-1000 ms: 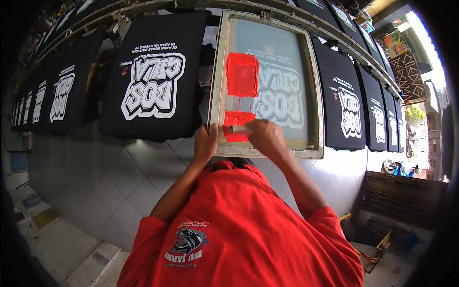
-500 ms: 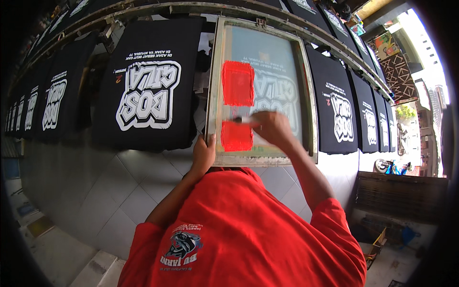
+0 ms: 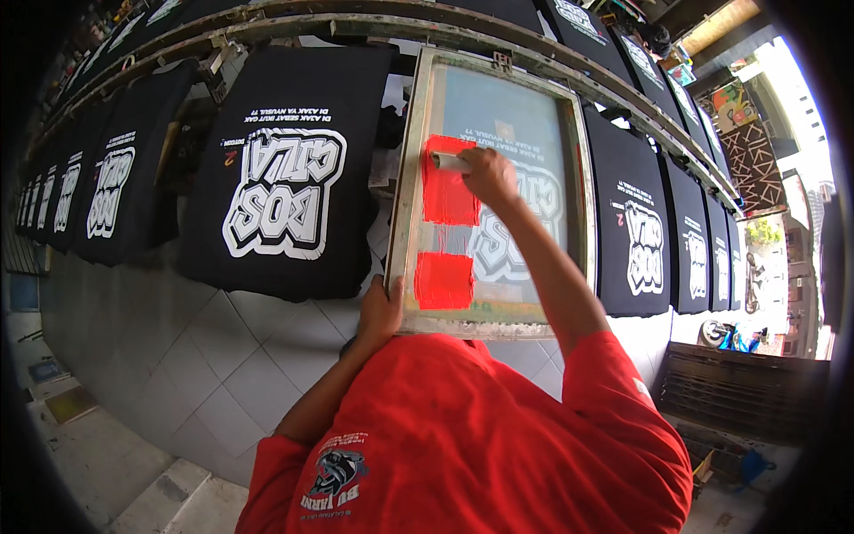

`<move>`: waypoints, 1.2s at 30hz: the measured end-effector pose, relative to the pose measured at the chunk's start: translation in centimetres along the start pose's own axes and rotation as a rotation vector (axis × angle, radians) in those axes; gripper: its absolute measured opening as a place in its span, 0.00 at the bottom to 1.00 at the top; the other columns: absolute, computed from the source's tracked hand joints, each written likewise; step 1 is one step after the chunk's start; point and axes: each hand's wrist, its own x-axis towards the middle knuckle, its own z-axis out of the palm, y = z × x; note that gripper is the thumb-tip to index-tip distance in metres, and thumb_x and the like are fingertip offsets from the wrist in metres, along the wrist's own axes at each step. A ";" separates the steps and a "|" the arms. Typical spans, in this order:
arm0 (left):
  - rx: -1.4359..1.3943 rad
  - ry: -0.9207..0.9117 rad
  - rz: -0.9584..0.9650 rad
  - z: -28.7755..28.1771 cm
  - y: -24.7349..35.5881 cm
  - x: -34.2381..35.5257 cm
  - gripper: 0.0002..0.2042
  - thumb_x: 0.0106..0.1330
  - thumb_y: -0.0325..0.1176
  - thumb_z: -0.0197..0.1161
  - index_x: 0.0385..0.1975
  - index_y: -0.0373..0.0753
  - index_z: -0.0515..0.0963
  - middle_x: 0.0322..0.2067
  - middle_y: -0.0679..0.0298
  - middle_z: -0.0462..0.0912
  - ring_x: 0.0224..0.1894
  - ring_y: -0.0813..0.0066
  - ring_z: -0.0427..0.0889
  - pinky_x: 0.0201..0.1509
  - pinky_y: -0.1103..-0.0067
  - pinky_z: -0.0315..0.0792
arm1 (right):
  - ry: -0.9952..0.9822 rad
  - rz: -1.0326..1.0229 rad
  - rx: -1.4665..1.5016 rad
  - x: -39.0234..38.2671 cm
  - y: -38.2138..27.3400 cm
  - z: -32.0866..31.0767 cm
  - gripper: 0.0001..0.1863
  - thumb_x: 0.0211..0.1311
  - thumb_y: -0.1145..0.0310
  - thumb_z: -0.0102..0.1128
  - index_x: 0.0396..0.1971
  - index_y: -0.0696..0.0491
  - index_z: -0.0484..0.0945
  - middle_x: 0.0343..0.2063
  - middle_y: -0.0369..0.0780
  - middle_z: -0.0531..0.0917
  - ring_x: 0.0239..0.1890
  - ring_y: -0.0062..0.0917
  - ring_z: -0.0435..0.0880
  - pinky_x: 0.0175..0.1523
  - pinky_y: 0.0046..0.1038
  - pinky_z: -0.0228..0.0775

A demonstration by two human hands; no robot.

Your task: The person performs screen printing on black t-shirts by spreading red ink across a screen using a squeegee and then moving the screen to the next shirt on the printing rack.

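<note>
A screen-printing frame [image 3: 471, 327] lies over a black shirt, whose white lettering shows faintly through the pale mesh [image 3: 507, 98]. Fingers of my left hand [image 3: 381, 307] are closed round the near left corner of the frame. In my right hand [image 3: 490, 175] is a small whitish squeegee [image 3: 452, 163], its blade on the far part of a bright red ink patch [image 3: 452, 203]. Nearer to me, a second red ink patch [image 3: 445, 281] sits on the mesh, apart from the first. My fingers hide part of the squeegee.
A black shirt with white print [image 3: 289, 178] lies on the left, with more in a row beyond it. Another printed shirt [image 3: 633, 222] is close on the right. A long rail [image 3: 356, 25] runs behind the frame. Grey tiled floor [image 3: 218, 374] shows below.
My right hand has carried the squeegee away from me, from the near patch's far edge to the far patch. My left hand keeps its grip, while the whole view has shifted slightly.
</note>
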 end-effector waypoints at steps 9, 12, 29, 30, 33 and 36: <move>-0.001 0.010 0.043 0.3 -0.4 0.3 0.22 0.69 0.48 0.52 0.35 0.28 0.71 0.29 0.42 0.79 0.34 0.44 0.79 0.38 0.61 0.71 | -0.284 0.028 0.019 -2.5 -2.0 -5.2 0.11 0.45 0.64 0.63 0.32 0.49 0.80 0.29 0.43 0.83 0.35 0.41 0.82 0.41 0.39 0.74; -0.022 -0.015 0.039 0.2 0.0 0.4 0.22 0.69 0.47 0.51 0.35 0.28 0.71 0.30 0.43 0.79 0.35 0.44 0.79 0.39 0.62 0.71 | -0.230 0.065 -0.043 -2.5 -2.5 -4.2 0.09 0.47 0.66 0.62 0.31 0.49 0.79 0.29 0.42 0.83 0.36 0.41 0.82 0.40 0.40 0.73; -0.015 -0.048 0.017 -0.1 0.2 0.0 0.21 0.69 0.46 0.51 0.35 0.28 0.70 0.30 0.39 0.79 0.34 0.40 0.78 0.38 0.60 0.70 | 0.037 0.075 -0.109 -2.6 -0.6 1.1 0.11 0.49 0.70 0.58 0.35 0.46 0.80 0.30 0.38 0.83 0.36 0.33 0.83 0.38 0.34 0.76; -0.013 -0.044 0.021 -0.2 0.4 0.1 0.21 0.70 0.46 0.51 0.35 0.28 0.70 0.30 0.39 0.79 0.35 0.40 0.78 0.38 0.60 0.70 | -0.139 0.157 -0.172 0.1 -0.7 -1.0 0.10 0.50 0.68 0.58 0.35 0.46 0.80 0.28 0.39 0.83 0.35 0.33 0.84 0.37 0.35 0.76; 0.001 -0.013 0.045 -0.1 0.4 0.2 0.21 0.70 0.47 0.51 0.36 0.29 0.70 0.30 0.39 0.79 0.35 0.40 0.78 0.38 0.60 0.70 | -0.118 0.102 -0.098 1.4 -1.1 -5.3 0.09 0.52 0.66 0.56 0.33 0.43 0.81 0.26 0.39 0.83 0.32 0.36 0.83 0.37 0.37 0.75; -0.009 0.023 0.035 0.2 -0.4 0.4 0.21 0.70 0.46 0.51 0.36 0.29 0.70 0.30 0.40 0.79 0.35 0.39 0.78 0.38 0.60 0.70 | -0.162 0.047 -0.086 -3.5 -5.1 -7.2 0.09 0.51 0.68 0.57 0.33 0.44 0.81 0.26 0.38 0.83 0.31 0.36 0.82 0.37 0.38 0.75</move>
